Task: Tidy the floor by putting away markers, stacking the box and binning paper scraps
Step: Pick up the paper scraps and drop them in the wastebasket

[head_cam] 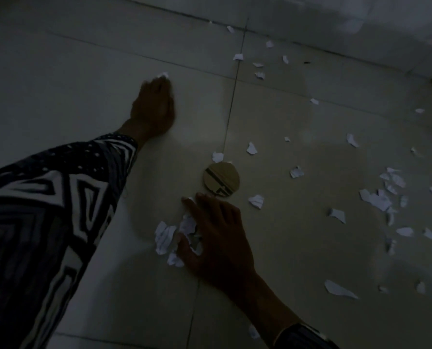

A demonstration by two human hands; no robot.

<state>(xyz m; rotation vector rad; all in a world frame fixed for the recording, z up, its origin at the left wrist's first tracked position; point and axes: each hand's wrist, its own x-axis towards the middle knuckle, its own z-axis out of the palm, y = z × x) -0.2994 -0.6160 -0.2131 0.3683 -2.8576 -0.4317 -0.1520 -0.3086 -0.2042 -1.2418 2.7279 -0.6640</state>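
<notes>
Patterned black-and-white sleeve is seen nearest the lens, lower left, w/ the left hand stretched out beyond it onto the pale tiled floor. A small white scrap is touched by that hand's fingertips; whether it is pinched or only pressed can't be told, as the fingers are dark and seen from behind. Right hand is laid spread, fingers apart, over a crumpled heap of paper scraps at centre frame. Just beyond its fingertips a round cardboard disc w/ dark markings is lying flat on the floor. More torn paper bits are scattered across the tiles to the right and toward the wall, well apart from both hands. Lighting is dim.
</notes>
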